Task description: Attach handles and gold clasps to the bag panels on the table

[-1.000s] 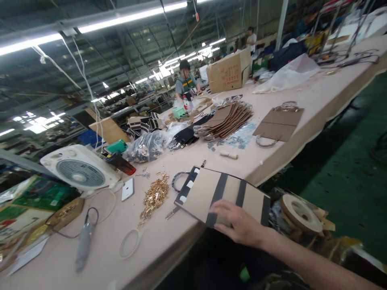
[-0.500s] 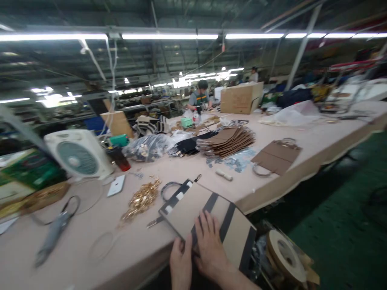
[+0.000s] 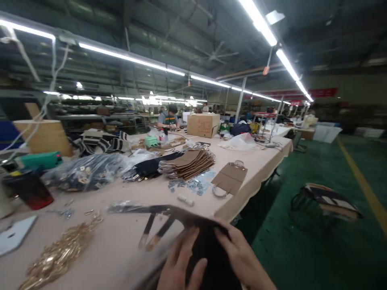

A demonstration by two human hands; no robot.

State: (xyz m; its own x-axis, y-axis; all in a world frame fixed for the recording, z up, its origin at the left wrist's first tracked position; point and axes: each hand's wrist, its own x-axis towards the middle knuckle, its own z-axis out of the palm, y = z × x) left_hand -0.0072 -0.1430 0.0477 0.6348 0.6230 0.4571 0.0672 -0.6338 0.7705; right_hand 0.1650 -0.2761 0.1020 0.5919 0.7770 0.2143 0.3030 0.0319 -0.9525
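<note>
Right hand (image 3: 240, 247) gripped an edge of the dark piece (image 3: 213, 262); left hand (image 3: 179, 264) lay on it, fingers spread. Piece was at the near edge of the table (image 3: 260, 155), gold parts (image 3: 60, 253) left, brown stack (image 3: 195, 162) beyond.

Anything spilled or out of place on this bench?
Possibly the gold metal pieces: a loose, straggling heap directly on the table, near left, looks spilled, though it may be deliberate. No damage is visible; the dark piece being handled is too blurred to judge.
</note>
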